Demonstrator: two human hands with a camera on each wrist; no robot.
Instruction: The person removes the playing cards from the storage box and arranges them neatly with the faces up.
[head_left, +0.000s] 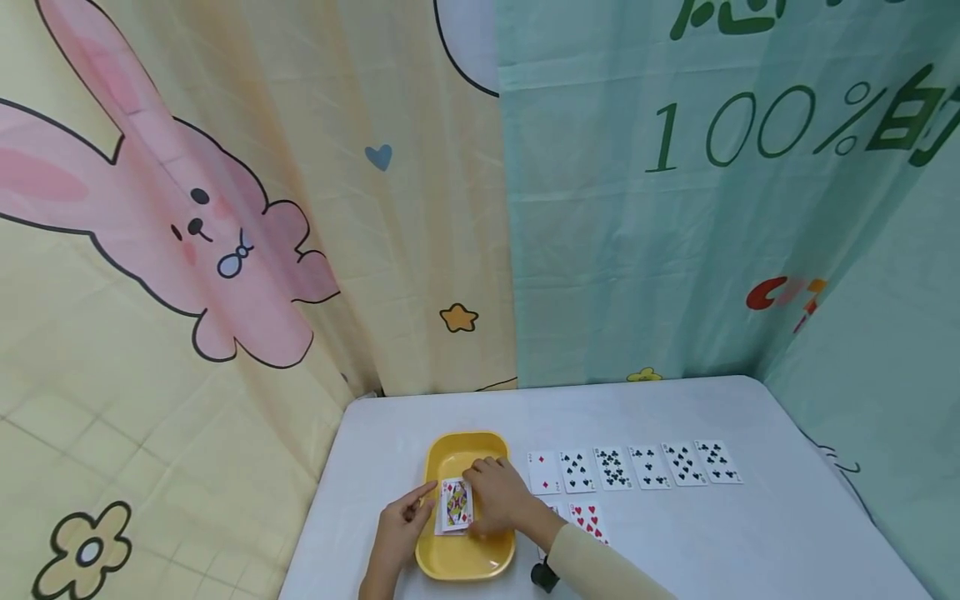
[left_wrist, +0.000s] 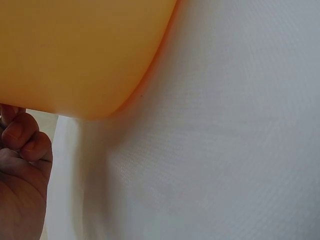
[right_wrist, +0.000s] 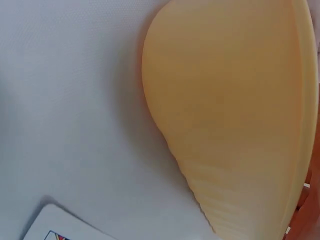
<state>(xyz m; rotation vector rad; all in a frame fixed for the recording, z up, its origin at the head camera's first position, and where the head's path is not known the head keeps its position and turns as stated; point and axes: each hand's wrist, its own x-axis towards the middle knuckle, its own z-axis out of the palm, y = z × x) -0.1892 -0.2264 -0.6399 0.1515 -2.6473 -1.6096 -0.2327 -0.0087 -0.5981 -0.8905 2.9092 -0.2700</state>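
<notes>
A yellow tray [head_left: 465, 569] stands on the table with a small stack of playing cards [head_left: 455, 505] in it, a face card on top. My left hand [head_left: 397, 533] is at the tray's left side, index finger and thumb reaching over the rim to the stack's left edge. Its other fingers [left_wrist: 22, 135] are curled beside the tray in the left wrist view; whether it pinches a card is hidden. My right hand [head_left: 498, 496] reaches over the tray and grips the stack along its right edge. The right wrist view shows mostly the tray's outer wall [right_wrist: 235, 100].
Right of the tray, several face-up cards [head_left: 615, 468] lie in a row on the white table [head_left: 750, 533]. Nearer me is a second row with a heart card [head_left: 588, 521], partly covered by my right forearm. Patterned curtains [head_left: 420, 250] hang behind the table.
</notes>
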